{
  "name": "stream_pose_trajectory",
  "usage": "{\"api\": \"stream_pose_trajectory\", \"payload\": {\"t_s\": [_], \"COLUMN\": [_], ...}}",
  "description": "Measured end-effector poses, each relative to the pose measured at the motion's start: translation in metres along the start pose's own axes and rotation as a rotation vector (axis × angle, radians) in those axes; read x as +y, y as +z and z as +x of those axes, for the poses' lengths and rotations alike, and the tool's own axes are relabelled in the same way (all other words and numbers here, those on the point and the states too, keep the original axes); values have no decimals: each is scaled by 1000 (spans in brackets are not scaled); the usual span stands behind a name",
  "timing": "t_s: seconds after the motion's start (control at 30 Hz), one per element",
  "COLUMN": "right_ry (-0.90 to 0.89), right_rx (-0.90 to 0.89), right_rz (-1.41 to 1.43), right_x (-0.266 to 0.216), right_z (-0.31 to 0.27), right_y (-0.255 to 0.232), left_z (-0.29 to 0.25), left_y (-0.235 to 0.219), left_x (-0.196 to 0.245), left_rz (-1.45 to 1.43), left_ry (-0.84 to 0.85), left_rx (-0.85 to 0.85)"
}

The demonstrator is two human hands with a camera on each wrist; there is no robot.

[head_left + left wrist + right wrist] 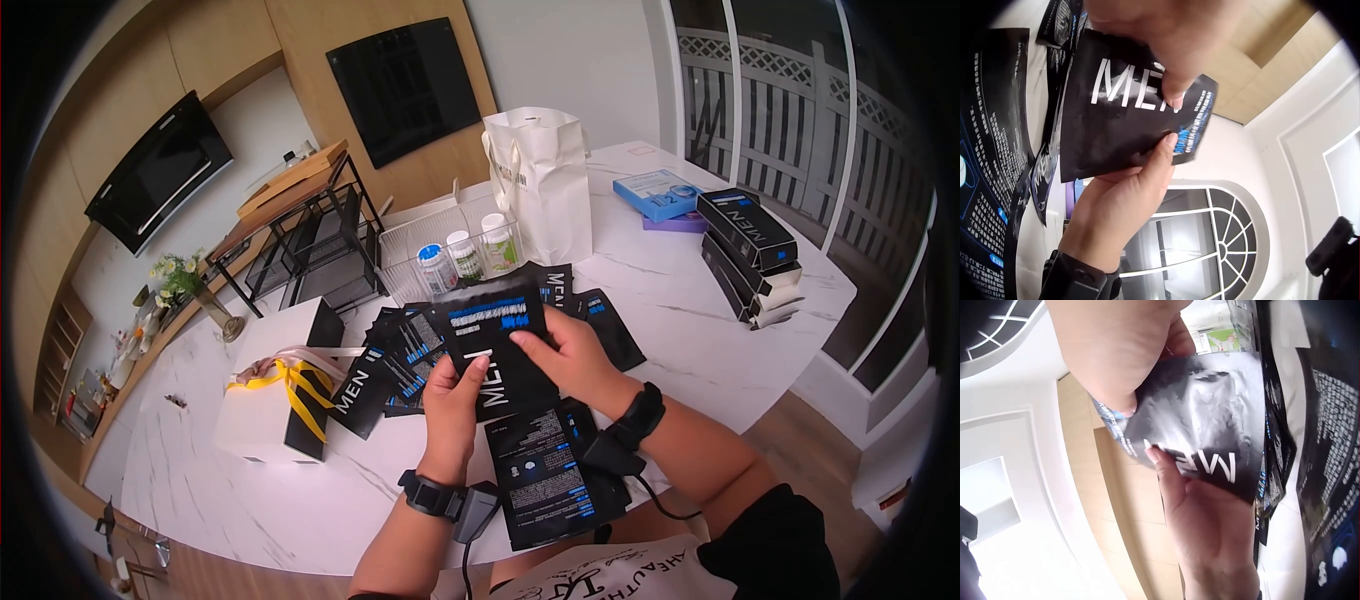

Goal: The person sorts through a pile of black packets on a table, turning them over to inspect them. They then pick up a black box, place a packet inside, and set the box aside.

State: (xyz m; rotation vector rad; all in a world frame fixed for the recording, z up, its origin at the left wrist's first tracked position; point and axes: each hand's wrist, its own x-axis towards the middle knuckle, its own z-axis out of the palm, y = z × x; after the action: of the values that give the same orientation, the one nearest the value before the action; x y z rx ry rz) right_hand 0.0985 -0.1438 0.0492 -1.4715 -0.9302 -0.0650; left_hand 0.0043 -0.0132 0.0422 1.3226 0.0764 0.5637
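Observation:
Both hands hold a black foil sachet (505, 365) with MEN printed in white, raised above the table. My left hand (453, 408) grips its near left side, the thumb lying over the lettering. On the other side my right hand (572, 358) pinches the edge, thumb on top near the blue print. In the left wrist view the sachet (1119, 125) looks flat; creases show on its shiny face (1216, 406) in the right wrist view. Similar sachets (405, 365) lie spread beneath, and one with small print (545, 485) lies nearest the body. Fingers behind the sachet are mostly hidden.
Left stands a white box (262, 415) with a yellow ribbon (300, 385). Behind are a clear bin (402, 262) with several bottles (497, 240) and a white paper bag (550, 190). Black MEN boxes (745, 235) and a blue box (655, 193) sit right.

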Motion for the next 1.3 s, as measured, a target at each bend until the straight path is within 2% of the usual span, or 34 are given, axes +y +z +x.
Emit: {"api": "stream_pose_trajectory", "payload": {"t_s": [0.17,0.23,0.33,0.37,0.4,0.53,0.57,0.6,0.67,0.7,0.73,0.8,0.87,0.97,1.03,1.1,1.13,1.2,1.23,1.3], "right_ry": [-28,-102,-143,-101,-71,19,67,67,-13,26,26,85,85,59,32,-21,-21,-206,-103,-94], "right_rx": [50,-90,-75,-50,-1,-2,-15,-16,-132,-177,-177,-165,-100,-2,31,-105,-106,-102,-97,-46], "right_rz": [173,-3,73,-59,7,269,385,385,263,213,214,16,100,227,270,120,120,29,-31,-24], "right_x": [-1,-5,-6,0,-1,-1,-1,1,13,17,17,16,21,15,11,11,8,2,7,9], "right_z": [-1,-5,-6,-4,-2,2,1,0,-2,-2,-2,-2,0,1,0,-6,-6,-7,-8,-3], "right_y": [2,-1,3,0,0,2,3,3,4,4,3,2,4,8,6,3,4,6,4,3], "left_z": [-2,1,2,1,-1,-6,-4,-2,-1,0,0,2,2,1,3,4,4,4,3,1], "left_y": [3,-5,-5,-3,1,6,6,3,-2,-1,-1,-2,-1,0,-3,-7,-9,-8,-6,-3], "left_x": [4,2,2,3,5,6,7,6,8,11,10,8,5,0,-3,-6,-7,-6,-4,-2], "left_rz": [25,28,0,-1,7,-11,1,5,-16,-40,-40,-60,-28,-11,2,16,37,58,48,37], "left_ry": [37,37,70,70,69,57,67,108,105,98,98,103,86,-6,-2,2,24,46,52,58], "left_rx": [5,10,27,27,10,-7,24,45,86,119,120,112,28,-14,-12,-11,-29,-47,-36,-25]}}
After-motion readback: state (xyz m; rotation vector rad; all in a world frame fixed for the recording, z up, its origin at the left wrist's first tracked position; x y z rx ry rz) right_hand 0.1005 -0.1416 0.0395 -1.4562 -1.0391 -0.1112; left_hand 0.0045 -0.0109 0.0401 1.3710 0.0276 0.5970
